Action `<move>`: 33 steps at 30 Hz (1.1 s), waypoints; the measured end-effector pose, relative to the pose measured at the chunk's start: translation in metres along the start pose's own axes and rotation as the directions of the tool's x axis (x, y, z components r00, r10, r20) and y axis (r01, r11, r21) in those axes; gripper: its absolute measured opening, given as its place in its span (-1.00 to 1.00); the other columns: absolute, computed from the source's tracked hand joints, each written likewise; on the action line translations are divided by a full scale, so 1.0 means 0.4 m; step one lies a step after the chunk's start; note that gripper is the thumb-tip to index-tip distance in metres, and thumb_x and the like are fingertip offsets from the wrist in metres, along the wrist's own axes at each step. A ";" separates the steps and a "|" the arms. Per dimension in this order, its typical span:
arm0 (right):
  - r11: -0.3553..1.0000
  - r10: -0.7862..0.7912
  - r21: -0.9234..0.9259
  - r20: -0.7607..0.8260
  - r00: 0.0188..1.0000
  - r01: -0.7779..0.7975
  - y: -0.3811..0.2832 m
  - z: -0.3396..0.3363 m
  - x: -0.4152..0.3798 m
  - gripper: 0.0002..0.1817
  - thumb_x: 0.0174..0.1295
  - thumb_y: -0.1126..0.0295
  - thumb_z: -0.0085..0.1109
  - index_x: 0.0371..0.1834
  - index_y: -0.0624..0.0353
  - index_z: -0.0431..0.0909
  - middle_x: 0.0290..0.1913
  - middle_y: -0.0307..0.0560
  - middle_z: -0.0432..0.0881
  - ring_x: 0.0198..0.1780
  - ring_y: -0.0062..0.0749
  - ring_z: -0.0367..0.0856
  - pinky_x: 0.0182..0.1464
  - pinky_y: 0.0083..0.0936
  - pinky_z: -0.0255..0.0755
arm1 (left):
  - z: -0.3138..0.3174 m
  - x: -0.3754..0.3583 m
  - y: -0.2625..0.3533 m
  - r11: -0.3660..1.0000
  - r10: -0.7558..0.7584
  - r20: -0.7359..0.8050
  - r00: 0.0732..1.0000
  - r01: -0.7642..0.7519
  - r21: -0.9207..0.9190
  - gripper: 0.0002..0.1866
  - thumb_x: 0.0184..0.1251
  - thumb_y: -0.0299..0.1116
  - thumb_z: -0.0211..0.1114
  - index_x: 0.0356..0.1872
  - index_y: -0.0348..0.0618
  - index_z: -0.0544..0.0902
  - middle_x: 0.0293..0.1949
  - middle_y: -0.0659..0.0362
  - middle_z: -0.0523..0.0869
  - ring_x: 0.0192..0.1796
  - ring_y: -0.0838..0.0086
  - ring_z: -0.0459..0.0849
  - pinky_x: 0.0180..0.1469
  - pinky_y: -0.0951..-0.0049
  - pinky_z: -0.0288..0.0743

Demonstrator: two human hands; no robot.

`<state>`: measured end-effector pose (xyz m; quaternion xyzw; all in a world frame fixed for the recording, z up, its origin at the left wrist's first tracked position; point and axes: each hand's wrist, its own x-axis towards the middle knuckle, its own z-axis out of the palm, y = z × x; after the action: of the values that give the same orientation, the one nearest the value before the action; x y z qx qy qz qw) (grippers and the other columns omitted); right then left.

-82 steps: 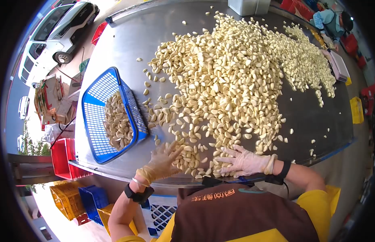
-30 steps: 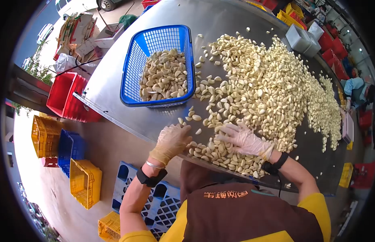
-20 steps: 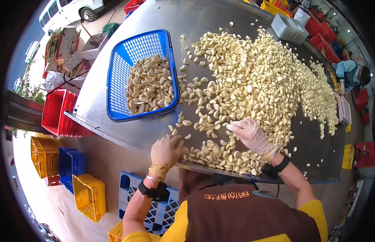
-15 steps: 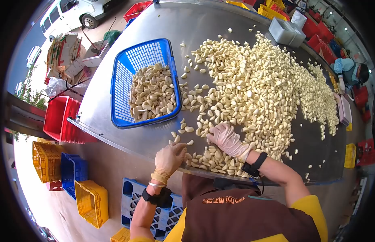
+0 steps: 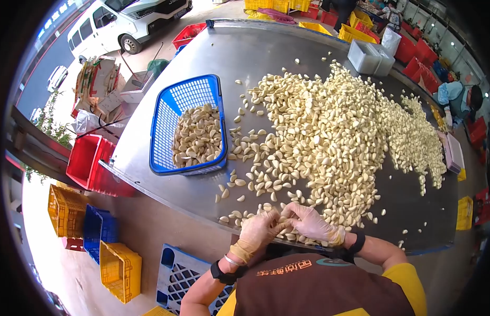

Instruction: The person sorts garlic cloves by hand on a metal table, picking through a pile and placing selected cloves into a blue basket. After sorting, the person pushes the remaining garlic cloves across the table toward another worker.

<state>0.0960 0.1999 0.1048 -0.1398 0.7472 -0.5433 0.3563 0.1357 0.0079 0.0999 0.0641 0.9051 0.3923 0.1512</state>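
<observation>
Peeled garlic cloves (image 5: 329,142) lie in a broad heap on the metal table (image 5: 245,50). At the near edge, my left hand (image 5: 259,230) and my right hand (image 5: 310,223), both in thin pale gloves, meet fingertip to fingertip. Their fingers are closed in a pinch around what looks like a single pale garlic clove, mostly hidden by the fingers. Loose cloves lie beside and beneath both hands. Beyond my left hand stands a blue plastic basket (image 5: 163,118), partly filled with darker, tan-looking cloves (image 5: 198,137).
Clear plastic tubs (image 5: 370,58) stand at the table's far right. Off the left edge are red crates (image 5: 95,163), yellow crates (image 5: 120,269), a blue crate (image 5: 99,231) and a blue pallet (image 5: 189,279). A co-worker (image 5: 455,97) bends at the right; a white van (image 5: 118,23) is parked outside.
My hands were apart, the left by the table edge and the right reaching into the cloves. Both have drawn together near my body. The view has shifted slightly.
</observation>
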 end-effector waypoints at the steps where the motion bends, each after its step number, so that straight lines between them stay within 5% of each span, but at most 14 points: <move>1: 0.999 -0.018 0.033 -0.055 0.998 0.020 0.012 -0.005 -0.013 -0.91 0.39 0.54 0.14 -0.11 0.17 0.49 -0.27 -0.25 0.61 -0.24 -0.64 0.63 -0.21 -0.54 0.58 | 0.022 0.000 0.002 0.997 0.060 -0.102 0.993 -0.064 -0.036 -0.65 0.29 0.01 0.39 -0.31 -0.09 0.69 -0.43 0.06 0.70 -0.36 0.12 0.69 -0.34 0.18 0.52; 4: 1.000 -0.017 0.015 -0.107 0.994 0.019 0.037 -0.028 -0.031 -0.80 0.36 0.53 0.19 0.00 0.15 0.48 -0.21 -0.15 0.61 -0.21 -0.47 0.69 -0.15 -0.44 0.59 | 0.057 0.009 0.027 0.993 0.114 -0.242 0.964 -0.120 -0.011 -0.69 0.27 -0.06 0.43 -0.32 -0.10 0.68 -0.45 0.05 0.69 -0.39 0.14 0.70 -0.38 0.21 0.52; 7: 0.714 -0.527 -0.577 -0.071 0.847 0.396 0.073 -0.052 -0.035 -0.72 0.32 0.49 0.18 0.09 0.16 0.50 -0.13 0.06 0.62 -0.12 0.04 0.65 -0.05 -0.24 0.54 | 0.077 0.003 0.054 0.995 0.063 -0.236 0.970 -0.041 0.093 -0.70 0.27 -0.08 0.43 -0.32 -0.12 0.69 -0.46 0.06 0.70 -0.40 0.16 0.70 -0.39 0.21 0.52; 12: 0.740 -0.537 -0.539 -0.115 0.836 0.401 0.081 -0.065 -0.058 -0.78 0.39 0.45 0.12 0.07 0.16 0.56 -0.13 -0.01 0.67 -0.12 -0.12 0.67 -0.05 -0.28 0.53 | 0.134 0.019 0.026 0.980 0.143 -0.319 0.937 -0.180 -0.088 -0.81 0.37 -0.17 0.31 -0.31 -0.05 0.66 -0.51 0.06 0.66 -0.41 0.10 0.68 -0.39 0.14 0.52; 14: 0.998 0.012 -0.058 0.017 1.000 -0.011 0.026 -0.084 -0.073 -0.79 0.45 0.42 0.09 0.07 0.17 0.58 -0.14 -0.09 0.68 -0.15 -0.38 0.65 -0.06 -0.38 0.53 | 0.104 0.011 0.020 0.981 0.176 -0.269 0.947 -0.192 -0.033 -0.85 0.37 -0.23 0.28 -0.28 -0.06 0.64 -0.45 0.07 0.67 -0.36 0.10 0.68 -0.34 0.15 0.53; 15: 0.985 -0.152 -0.069 0.065 0.986 0.156 0.060 -0.101 -0.052 -0.79 0.48 0.40 0.08 0.08 0.18 0.60 -0.15 -0.13 0.68 -0.17 -0.54 0.61 -0.07 -0.45 0.52 | 0.082 0.009 0.006 0.951 0.301 -0.178 0.937 -0.309 -0.018 -0.86 0.37 -0.24 0.28 -0.27 -0.06 0.63 -0.42 0.07 0.67 -0.33 0.10 0.68 -0.31 0.16 0.53; 17: 0.965 -0.103 -0.233 0.074 0.992 0.118 0.075 -0.149 0.005 -0.77 0.44 0.41 0.09 0.10 0.16 0.58 -0.15 -0.09 0.68 -0.16 -0.39 0.64 -0.06 -0.42 0.52 | 0.007 -0.003 -0.028 0.915 0.402 -0.010 0.915 -0.402 0.022 -0.88 0.34 -0.28 0.27 -0.24 -0.08 0.62 -0.34 0.09 0.66 -0.23 0.10 0.67 -0.21 0.17 0.55; 19: 0.904 -0.172 -0.395 0.019 0.985 0.165 0.073 -0.172 0.079 -0.75 0.40 0.45 0.11 0.11 0.14 0.57 -0.18 -0.09 0.67 -0.17 -0.34 0.64 -0.08 -0.39 0.52 | -0.115 0.013 -0.042 0.954 0.299 -0.290 0.909 -0.273 0.127 -0.92 0.31 -0.38 0.28 -0.22 -0.09 0.64 -0.29 0.11 0.70 -0.17 0.10 0.68 -0.14 0.16 0.56; 21: -0.046 -0.647 -0.959 0.242 0.724 0.279 0.044 -0.166 0.166 -0.64 0.23 0.49 0.15 0.12 0.05 0.55 -0.27 -0.12 0.60 -0.21 -0.27 0.62 -0.12 -0.31 0.47 | -0.243 0.046 -0.083 0.976 0.196 -0.637 0.746 -0.212 0.053 -0.86 0.29 -0.49 0.31 -0.14 -0.14 0.67 -0.25 0.07 0.72 -0.19 0.15 0.69 -0.10 0.30 0.57; 23: 0.083 -0.675 -0.916 0.237 0.699 0.391 0.047 -0.113 0.278 -0.62 0.18 0.46 0.14 0.11 0.00 0.55 -0.30 -0.16 0.56 -0.19 -0.30 0.60 -0.13 -0.31 0.44 | -0.373 0.081 -0.115 0.969 0.236 -0.812 0.534 -0.197 0.152 -0.90 0.36 -0.47 0.29 -0.16 -0.17 0.67 -0.23 0.04 0.72 -0.21 0.16 0.69 -0.11 0.33 0.56; 25: 0.210 -0.703 -0.847 0.217 0.678 0.489 0.058 -0.032 0.357 -0.59 0.13 0.44 0.14 0.10 -0.05 0.54 -0.33 -0.20 0.52 -0.18 -0.33 0.58 -0.13 -0.31 0.40 | -0.439 0.101 -0.184 0.974 0.166 -0.783 0.600 0.026 0.227 -0.87 0.38 -0.44 0.26 -0.11 -0.10 0.69 -0.12 0.08 0.73 -0.03 0.18 0.67 0.02 0.31 0.51; 28: -0.205 -0.492 -0.938 0.346 0.799 0.279 0.052 0.062 0.415 -0.81 0.22 0.35 0.06 -0.15 -0.11 0.60 -0.30 -0.26 0.56 -0.15 -0.38 0.58 -0.07 -0.37 0.39 | -0.429 0.110 -0.258 0.707 0.255 -0.707 0.660 0.371 0.602 -0.82 0.35 -0.41 0.28 -0.07 -0.01 0.71 0.19 0.12 0.64 0.33 0.14 0.49 0.34 0.21 0.30; 31: -0.172 -0.500 -0.923 0.382 0.777 0.344 0.047 0.043 0.422 -0.86 0.18 0.39 0.13 -0.21 -0.07 0.61 -0.27 -0.23 0.57 -0.20 -0.31 0.59 -0.10 -0.33 0.42 | -0.424 0.051 -0.227 0.812 0.361 -0.744 0.562 0.203 0.547 -0.79 0.32 -0.41 0.31 -0.05 0.04 0.71 0.27 0.13 0.58 0.39 0.11 0.41 0.40 0.13 0.24; 33: 0.165 -0.326 -0.928 0.268 0.906 0.334 0.040 0.006 0.413 -0.85 0.18 0.40 0.21 -0.18 -0.01 0.61 -0.24 -0.19 0.59 -0.19 -0.23 0.59 -0.11 -0.31 0.46 | -0.378 -0.016 -0.216 0.845 0.398 -0.707 0.584 0.067 0.531 -0.78 0.30 -0.43 0.32 -0.05 0.04 0.72 0.12 0.13 0.67 0.23 0.12 0.55 0.26 0.16 0.38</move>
<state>-0.0162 0.1057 0.0272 -0.4870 0.8697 -0.0361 0.0718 0.0931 -0.1570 0.1360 0.0073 0.9336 0.1408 -0.3294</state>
